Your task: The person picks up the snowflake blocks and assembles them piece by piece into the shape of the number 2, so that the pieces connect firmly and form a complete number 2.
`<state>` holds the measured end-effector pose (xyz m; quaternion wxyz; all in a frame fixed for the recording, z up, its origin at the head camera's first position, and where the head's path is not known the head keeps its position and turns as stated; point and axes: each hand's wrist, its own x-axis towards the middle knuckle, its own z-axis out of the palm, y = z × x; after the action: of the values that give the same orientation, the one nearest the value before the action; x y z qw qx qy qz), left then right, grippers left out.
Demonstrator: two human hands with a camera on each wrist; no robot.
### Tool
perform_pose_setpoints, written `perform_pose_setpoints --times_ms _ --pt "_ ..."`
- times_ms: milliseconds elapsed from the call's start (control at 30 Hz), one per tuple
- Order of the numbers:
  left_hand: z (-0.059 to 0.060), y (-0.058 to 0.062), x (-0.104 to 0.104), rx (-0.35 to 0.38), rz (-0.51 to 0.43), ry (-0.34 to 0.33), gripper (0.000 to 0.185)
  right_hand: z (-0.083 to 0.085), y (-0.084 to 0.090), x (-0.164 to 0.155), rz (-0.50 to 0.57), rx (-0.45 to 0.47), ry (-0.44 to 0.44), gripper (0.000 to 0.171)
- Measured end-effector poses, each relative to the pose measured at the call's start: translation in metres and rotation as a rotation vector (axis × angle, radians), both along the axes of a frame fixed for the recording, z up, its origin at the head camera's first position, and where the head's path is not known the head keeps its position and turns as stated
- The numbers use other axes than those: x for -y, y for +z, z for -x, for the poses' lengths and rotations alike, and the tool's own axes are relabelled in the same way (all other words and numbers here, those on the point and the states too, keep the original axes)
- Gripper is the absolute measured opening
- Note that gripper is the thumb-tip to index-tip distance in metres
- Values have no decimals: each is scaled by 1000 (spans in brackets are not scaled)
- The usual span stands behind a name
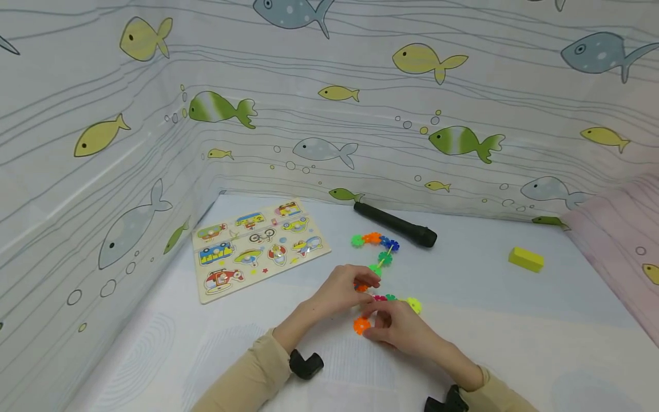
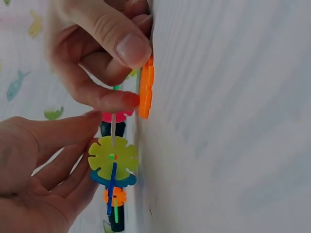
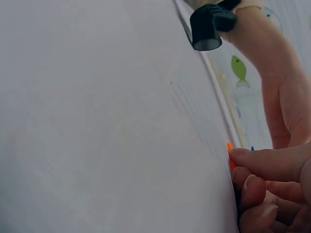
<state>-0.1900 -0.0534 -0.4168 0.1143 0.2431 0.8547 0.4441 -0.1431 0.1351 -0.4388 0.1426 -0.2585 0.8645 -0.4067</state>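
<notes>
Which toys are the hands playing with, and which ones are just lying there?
In play:
- left hand
- right hand
- orange disc, pinched by the right hand
- chain of colourful snowflake discs

Lying about:
- vehicle puzzle board
- black torch
- yellow block

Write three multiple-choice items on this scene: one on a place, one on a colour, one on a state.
1. Where does the yellow block lie?
A. on the puzzle board
B. alone, right of the black flashlight
C. in a hand

2. What colour is the disc by the right hand?
A. orange
B. white
C. black

3. How does the puzzle board stand?
A. propped upright
B. flat on the table
C. held aloft

Key: 1 B, the block sits apart on the mat; 2 A, the head view shows orange; 3 B, it lies flat at the left.
</notes>
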Motion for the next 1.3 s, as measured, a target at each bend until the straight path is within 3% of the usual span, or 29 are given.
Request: perform_pose_setpoints --times_ms 167,300,400,467,600,700,800,1000,1300 --pt "0 0 1 -15 14 -13 30 -1 3 -3 -16 57 -9 24" --pt "-1 1 0 -23 18 -13 28 0 10 -14 18 175 64 22" --pt "-2 3 -4 -28 7 -18 28 4 18 -34 43 210 116 17" --pt "-3 4 -8 -37 13 -26 29 9 24 -52 39 180 94 15" --pt "-5 4 -23 -45 72 -61 34 21 33 -88 -4 107 -50 15" --pt "-6 2 -38 -46 131 -85 39 26 32 -106 -50 106 -141 22" --pt "-7 1 -53 -57 183 -89 41 30 27 -116 -95 109 -180 24" --pt "-8 -3 -72 -70 266 -72 40 34 16 -121 -109 70 -134 20" --pt "-10 -13 -77 -114 240 -58 36 31 13 -119 -92 13 -47 12"
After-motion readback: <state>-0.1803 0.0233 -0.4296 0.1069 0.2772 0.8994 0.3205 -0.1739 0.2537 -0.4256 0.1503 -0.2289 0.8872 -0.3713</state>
